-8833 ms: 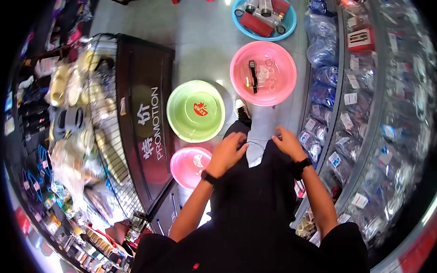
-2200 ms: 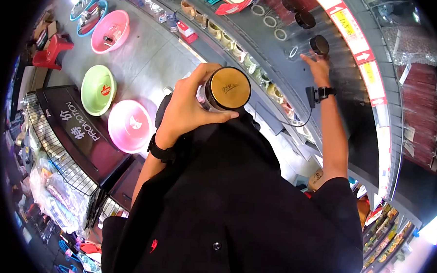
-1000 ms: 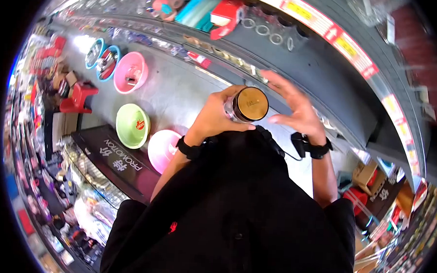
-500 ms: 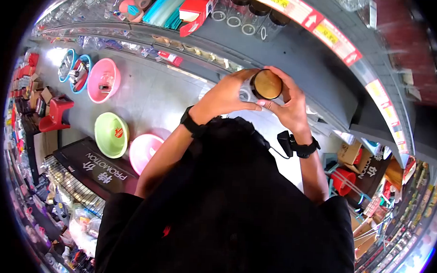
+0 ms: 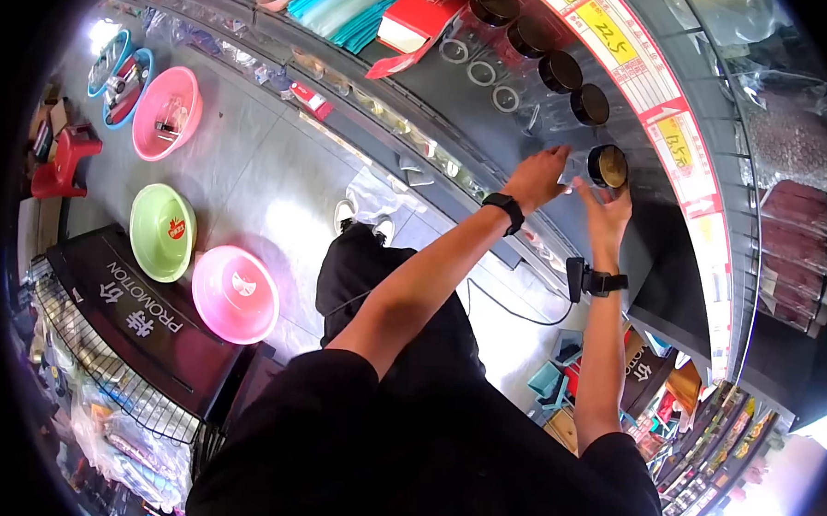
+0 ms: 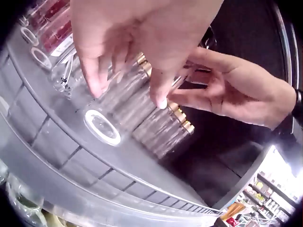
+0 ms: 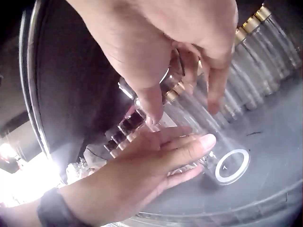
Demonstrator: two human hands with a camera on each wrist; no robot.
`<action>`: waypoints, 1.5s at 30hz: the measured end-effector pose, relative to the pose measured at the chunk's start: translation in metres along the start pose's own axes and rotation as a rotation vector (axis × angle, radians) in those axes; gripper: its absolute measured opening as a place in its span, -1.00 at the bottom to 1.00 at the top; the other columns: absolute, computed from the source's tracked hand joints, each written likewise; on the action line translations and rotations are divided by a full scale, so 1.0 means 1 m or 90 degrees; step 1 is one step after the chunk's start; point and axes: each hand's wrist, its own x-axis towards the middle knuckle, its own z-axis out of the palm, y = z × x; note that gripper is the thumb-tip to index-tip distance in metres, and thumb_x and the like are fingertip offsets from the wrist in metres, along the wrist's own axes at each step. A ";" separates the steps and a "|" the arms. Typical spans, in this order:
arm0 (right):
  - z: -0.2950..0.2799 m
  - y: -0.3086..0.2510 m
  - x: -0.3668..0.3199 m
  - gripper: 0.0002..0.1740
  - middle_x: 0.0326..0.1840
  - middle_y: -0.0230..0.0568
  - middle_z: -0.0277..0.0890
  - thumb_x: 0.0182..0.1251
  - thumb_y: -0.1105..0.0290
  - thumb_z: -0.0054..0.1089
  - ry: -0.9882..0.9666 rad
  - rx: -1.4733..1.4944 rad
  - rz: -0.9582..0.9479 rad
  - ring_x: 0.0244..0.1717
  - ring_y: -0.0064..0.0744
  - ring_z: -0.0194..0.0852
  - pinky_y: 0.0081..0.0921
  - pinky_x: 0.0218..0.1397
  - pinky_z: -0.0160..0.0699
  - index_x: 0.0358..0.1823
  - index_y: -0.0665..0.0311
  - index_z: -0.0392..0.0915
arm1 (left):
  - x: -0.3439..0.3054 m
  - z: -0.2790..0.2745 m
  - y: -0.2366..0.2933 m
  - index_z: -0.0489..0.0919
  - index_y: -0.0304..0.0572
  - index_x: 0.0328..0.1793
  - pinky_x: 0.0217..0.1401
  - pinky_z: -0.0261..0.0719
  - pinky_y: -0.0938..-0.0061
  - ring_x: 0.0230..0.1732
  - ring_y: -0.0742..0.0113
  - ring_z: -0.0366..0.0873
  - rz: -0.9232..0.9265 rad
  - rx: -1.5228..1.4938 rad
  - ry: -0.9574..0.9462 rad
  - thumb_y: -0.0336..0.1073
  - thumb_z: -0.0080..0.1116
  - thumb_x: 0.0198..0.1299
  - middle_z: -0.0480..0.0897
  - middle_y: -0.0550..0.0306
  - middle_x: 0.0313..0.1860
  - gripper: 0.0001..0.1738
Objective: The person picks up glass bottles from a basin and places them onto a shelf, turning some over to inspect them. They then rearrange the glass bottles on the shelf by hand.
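Note:
A tall clear jar with a gold-topped black lid (image 5: pixel 609 165) stands at the shelf front in the head view, to the right of a row of black-lidded jars (image 5: pixel 561 72). My right hand (image 5: pixel 607 222) grips it near the lid, thumb and fingers on opposite sides. The left hand (image 5: pixel 535 178) reaches in from the left with fingers extended, fingertips right at the jar's side. Its base ring (image 7: pixel 233 166) shows white in the right wrist view, close over the grey shelf. In the left wrist view, the left fingers and thumb overlap the jar's body.
Narrow clear bottles with gold caps (image 6: pixel 183 118) stand behind the jar. A wire rail (image 6: pixel 78 149) edges the shelf, and price labels (image 5: pixel 674 145) run along it. A red box (image 5: pixel 414 23) sits farther along. Pink (image 5: pixel 236 296) and green (image 5: pixel 163 233) basins rest on the floor.
The jar, earlier held before the chest in the left hand and then both hands, has moved over to the shelf row. The left hand has loosened to extended fingers.

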 end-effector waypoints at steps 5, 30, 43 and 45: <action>0.019 0.052 0.030 -0.23 0.25 -0.12 0.55 0.07 0.38 0.67 0.025 0.171 -0.037 0.19 -0.38 0.54 -0.37 0.15 0.66 0.28 0.44 0.46 | -0.008 0.013 -0.002 0.21 -0.42 0.53 0.35 0.52 0.08 0.34 -0.27 0.49 -0.088 -0.013 0.002 -0.36 0.37 0.17 0.45 -0.32 0.41 -0.16; 0.087 0.015 -0.068 -0.46 0.02 -0.01 0.47 0.44 0.45 0.29 0.148 0.124 -0.224 0.04 -0.21 0.53 -0.32 0.10 0.69 0.32 0.43 0.26 | -0.264 -0.299 -0.023 0.60 -0.23 0.23 0.16 0.67 0.31 0.08 0.13 0.70 -0.108 -0.151 0.155 -0.62 0.10 0.25 0.72 -0.03 0.09 -0.58; 0.465 -0.333 -0.164 -0.50 -0.01 0.01 0.66 0.32 0.48 0.31 -0.758 0.045 -0.429 0.03 -0.10 0.69 -0.21 0.09 0.66 0.28 0.33 0.46 | -0.568 -0.458 -0.109 0.61 -0.28 0.17 0.00 0.68 0.42 -0.08 0.27 0.75 -0.581 -0.054 0.792 -0.30 0.19 0.44 0.75 0.02 -0.05 -0.72; 0.500 -0.356 -0.163 -0.59 -0.06 0.00 0.68 0.30 0.48 0.31 -0.757 0.052 -0.451 -0.02 -0.10 0.70 -0.21 0.06 0.65 0.17 0.34 0.52 | -0.573 -0.486 -0.119 0.62 -0.32 0.15 -0.01 0.69 0.43 -0.11 0.28 0.75 -0.546 -0.159 0.880 -0.30 0.22 0.43 0.74 0.02 -0.04 -0.72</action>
